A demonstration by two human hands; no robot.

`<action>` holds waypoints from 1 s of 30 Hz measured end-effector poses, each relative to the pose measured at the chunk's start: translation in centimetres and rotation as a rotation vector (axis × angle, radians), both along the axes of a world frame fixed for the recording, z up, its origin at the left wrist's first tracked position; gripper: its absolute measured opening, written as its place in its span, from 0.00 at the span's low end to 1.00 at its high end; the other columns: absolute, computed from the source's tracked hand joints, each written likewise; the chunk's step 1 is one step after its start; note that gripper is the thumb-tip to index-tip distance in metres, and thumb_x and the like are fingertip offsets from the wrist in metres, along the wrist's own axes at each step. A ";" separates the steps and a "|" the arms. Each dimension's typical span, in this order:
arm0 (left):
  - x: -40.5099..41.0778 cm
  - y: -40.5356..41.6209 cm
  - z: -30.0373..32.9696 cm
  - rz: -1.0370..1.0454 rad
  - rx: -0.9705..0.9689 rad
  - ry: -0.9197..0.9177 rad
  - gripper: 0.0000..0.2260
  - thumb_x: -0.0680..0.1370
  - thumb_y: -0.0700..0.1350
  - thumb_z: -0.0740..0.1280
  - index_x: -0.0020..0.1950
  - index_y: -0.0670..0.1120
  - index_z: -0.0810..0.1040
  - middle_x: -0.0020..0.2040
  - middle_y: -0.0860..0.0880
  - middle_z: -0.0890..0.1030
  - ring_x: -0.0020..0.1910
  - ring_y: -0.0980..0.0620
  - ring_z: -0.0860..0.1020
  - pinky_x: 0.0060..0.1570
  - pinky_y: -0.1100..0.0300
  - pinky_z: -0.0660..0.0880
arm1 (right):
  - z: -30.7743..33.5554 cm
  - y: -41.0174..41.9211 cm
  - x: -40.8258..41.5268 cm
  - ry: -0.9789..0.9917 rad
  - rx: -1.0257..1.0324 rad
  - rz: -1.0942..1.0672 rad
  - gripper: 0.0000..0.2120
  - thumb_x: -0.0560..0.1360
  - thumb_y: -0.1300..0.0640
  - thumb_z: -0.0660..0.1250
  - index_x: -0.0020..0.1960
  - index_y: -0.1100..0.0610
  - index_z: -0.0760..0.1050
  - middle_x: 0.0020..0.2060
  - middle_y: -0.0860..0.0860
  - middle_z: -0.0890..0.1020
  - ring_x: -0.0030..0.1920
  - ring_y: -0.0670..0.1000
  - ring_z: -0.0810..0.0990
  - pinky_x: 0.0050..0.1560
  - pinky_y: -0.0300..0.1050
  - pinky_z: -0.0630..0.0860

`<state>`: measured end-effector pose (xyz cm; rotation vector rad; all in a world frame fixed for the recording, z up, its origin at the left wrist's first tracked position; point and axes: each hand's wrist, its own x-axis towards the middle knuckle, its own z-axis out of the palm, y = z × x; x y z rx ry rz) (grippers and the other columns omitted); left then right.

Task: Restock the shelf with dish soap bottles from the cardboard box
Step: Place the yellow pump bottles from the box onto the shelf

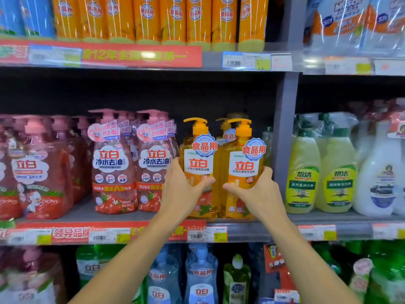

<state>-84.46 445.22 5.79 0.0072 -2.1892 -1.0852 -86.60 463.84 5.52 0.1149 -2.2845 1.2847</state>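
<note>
Orange soap bottles (221,172) clasped by left hand (182,189), right hand (258,191)

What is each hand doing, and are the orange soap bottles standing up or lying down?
Left hand: grips the left orange bottle.
Right hand: grips the right orange bottle.
Left orange bottle: upright on the shelf, pump on.
Right orange bottle: upright, touching the left one.
Pink bottles: upright, beside the orange ones.
Shelf: stocked.

I see two bare forearms, no sleeves in view. Left hand (183,189) and right hand (259,191): no rings, watch, gloves or wristbands that I can see.
</note>
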 end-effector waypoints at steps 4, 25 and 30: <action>0.3 1.2 -1.4 0.103 -0.095 -0.003 0.54 0.65 0.64 0.76 0.79 0.48 0.48 0.71 0.45 0.66 0.71 0.46 0.65 0.65 0.49 0.69 | -1.0 -0.5 0.1 0.076 0.023 -0.039 0.39 0.62 0.35 0.79 0.64 0.52 0.67 0.59 0.49 0.77 0.55 0.51 0.81 0.54 0.56 0.81; -6.9 3.2 -1.1 0.301 -0.158 -0.081 0.47 0.74 0.58 0.71 0.79 0.41 0.44 0.75 0.41 0.62 0.73 0.42 0.66 0.65 0.49 0.71 | -2.1 -0.9 -0.7 0.057 0.030 -0.079 0.42 0.67 0.34 0.74 0.71 0.52 0.62 0.62 0.49 0.73 0.59 0.53 0.79 0.54 0.57 0.80; -8.3 3.1 -1.4 0.370 -0.210 -0.074 0.48 0.75 0.60 0.70 0.78 0.38 0.44 0.75 0.40 0.63 0.73 0.42 0.67 0.64 0.51 0.71 | -2.2 -0.8 -1.0 0.052 0.020 -0.071 0.41 0.68 0.34 0.74 0.70 0.53 0.61 0.60 0.49 0.72 0.58 0.52 0.79 0.55 0.58 0.80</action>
